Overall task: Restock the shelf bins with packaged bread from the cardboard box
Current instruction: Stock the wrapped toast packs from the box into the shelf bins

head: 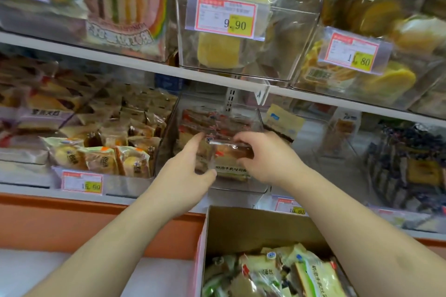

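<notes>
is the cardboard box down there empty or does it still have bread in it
Not empty. The cardboard box is open at the top, and packaged bread is heaped across its bottom.

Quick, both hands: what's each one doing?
Left hand: open, fingers straight against the bread packet.
Right hand: gripping the same bread packet's top edge.

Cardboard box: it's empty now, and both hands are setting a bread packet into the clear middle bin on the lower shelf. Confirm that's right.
Not quite: the cardboard box is not empty. The head view shows bread packets piled in it. The rest stands: the left hand and right hand are setting a bread packet into the clear middle bin on the lower shelf.
</notes>
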